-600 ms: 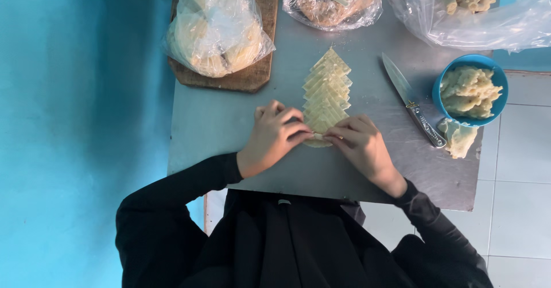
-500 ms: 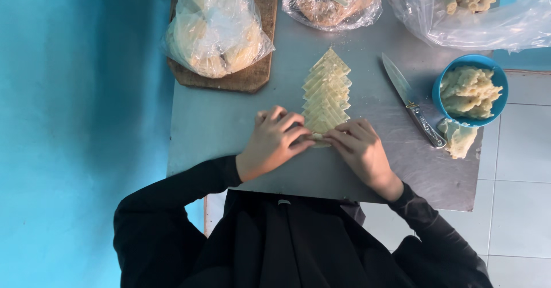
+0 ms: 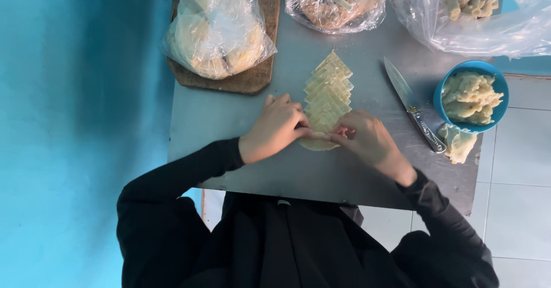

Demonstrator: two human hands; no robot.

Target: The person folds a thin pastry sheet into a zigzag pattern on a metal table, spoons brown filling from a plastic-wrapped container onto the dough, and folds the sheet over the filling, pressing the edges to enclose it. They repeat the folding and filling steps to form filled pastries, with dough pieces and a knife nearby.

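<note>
Two hands meet at the near end of a row of overlapping pale dough squares (image 3: 327,96) on the grey counter (image 3: 229,121): the left hand (image 3: 275,128) and right hand (image 3: 367,139) each pinch the nearest dough piece (image 3: 317,143) with curled fingers. Farther right lie a knife (image 3: 412,103) and a blue bowl (image 3: 472,96) of filling. Beyond, a bagged dough stack (image 3: 217,30) sits on a wooden board (image 3: 247,78).

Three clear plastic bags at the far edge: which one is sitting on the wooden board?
The bag of pale round dough pieces, farthest to the left. It rests on the wooden board; the middle bag and the right bag lie off the board.
</note>
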